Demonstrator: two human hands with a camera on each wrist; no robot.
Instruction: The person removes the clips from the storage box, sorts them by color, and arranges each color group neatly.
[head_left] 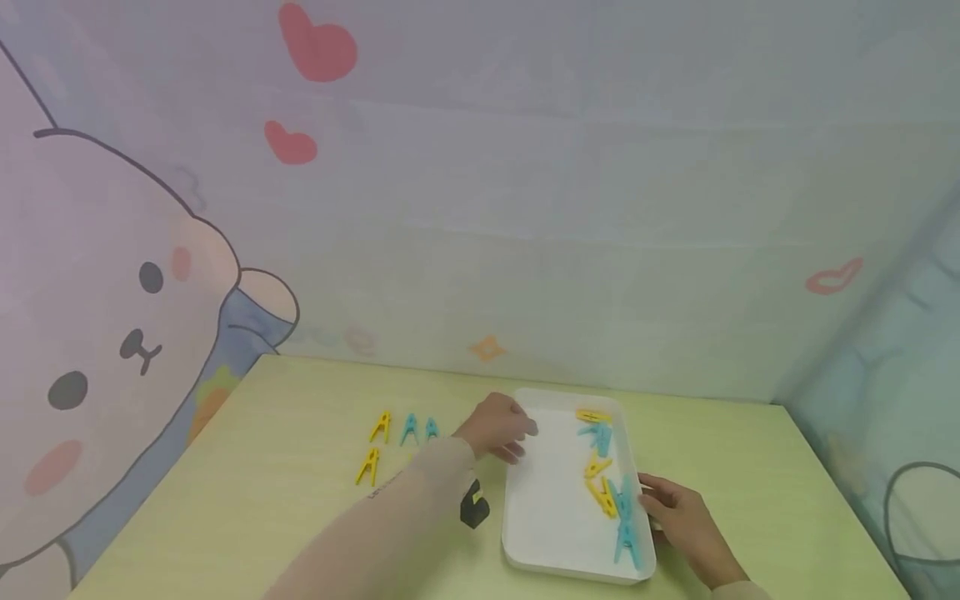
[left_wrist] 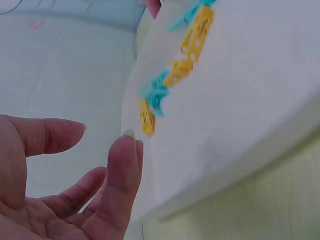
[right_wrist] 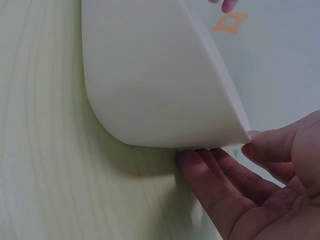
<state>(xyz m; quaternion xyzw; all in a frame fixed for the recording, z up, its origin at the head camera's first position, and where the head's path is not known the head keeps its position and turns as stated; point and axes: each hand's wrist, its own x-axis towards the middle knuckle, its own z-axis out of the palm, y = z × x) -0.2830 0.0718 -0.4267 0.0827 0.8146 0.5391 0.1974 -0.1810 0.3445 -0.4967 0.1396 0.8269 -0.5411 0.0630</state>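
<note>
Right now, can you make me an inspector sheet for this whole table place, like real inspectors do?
Surface: pale green table, with a wood-like grain.
Job's things: white tray; yellow and blue pegs lie inside along its right side; loose pegs, also yellow and blue, are on the table to its left.
Clutter: small black object by the left sleeve; can't tell what it is.
Left grip: over the tray's left edge, nothing held.
Right grip: pinches the tray's right edge.
Cables: nothing seen.
Surroundings: pale backdrop with hearts and a cartoon animal.
</note>
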